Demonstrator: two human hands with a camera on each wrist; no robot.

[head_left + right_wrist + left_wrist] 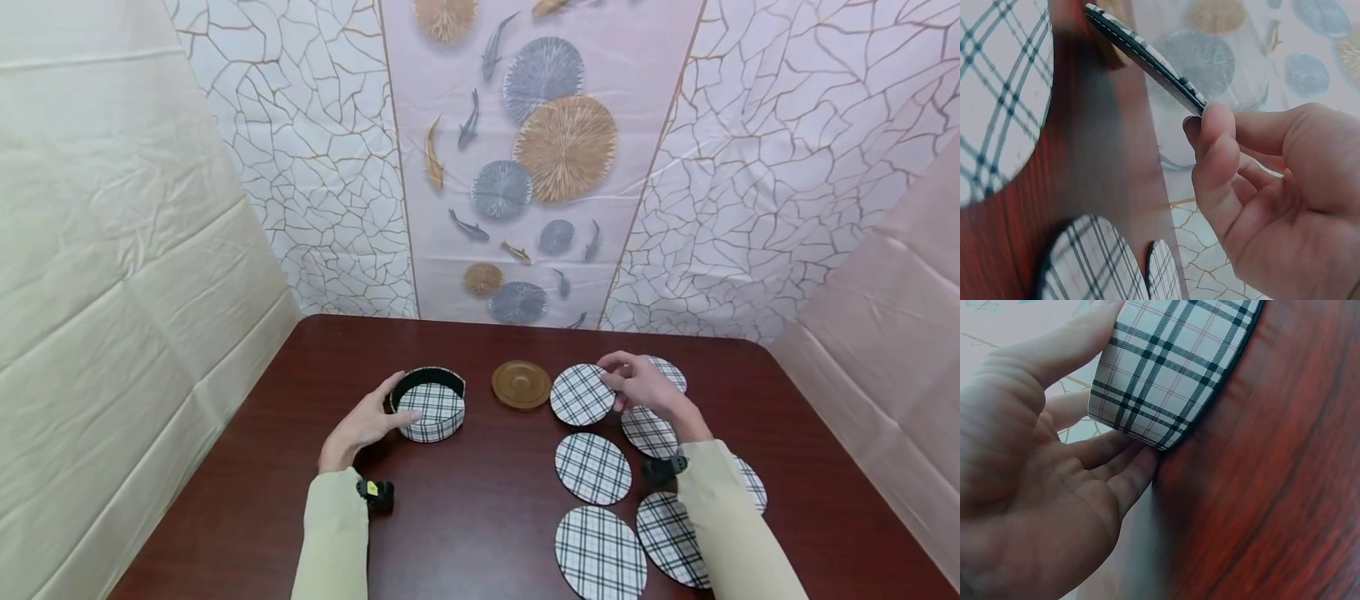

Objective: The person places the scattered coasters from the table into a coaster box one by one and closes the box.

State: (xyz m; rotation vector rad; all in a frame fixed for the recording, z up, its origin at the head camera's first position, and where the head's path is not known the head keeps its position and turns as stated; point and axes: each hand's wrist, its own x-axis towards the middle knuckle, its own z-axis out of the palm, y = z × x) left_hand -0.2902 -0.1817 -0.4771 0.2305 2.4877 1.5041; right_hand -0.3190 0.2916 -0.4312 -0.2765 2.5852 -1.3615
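Note:
My left hand [399, 401] cups a round plaid holder [433, 410] standing on the dark wooden table [480, 517]. The thumb lies at its front and the fingers [1129, 469] lie against its left wall [1172, 369]. One plaid coaster lies inside the holder. My right hand [613, 380] pinches the right edge of a plaid coaster [581, 394], which is tilted up off the table. In the right wrist view that coaster [1147, 59] shows edge-on, with my fingertips [1213, 134] on its rim.
A brown round dish [521, 383] sits between the holder and the lifted coaster. Several more plaid coasters lie flat on the right half of the table, among them one [592, 468] in the middle and one [600, 552] near the front edge. Patterned walls close in on three sides.

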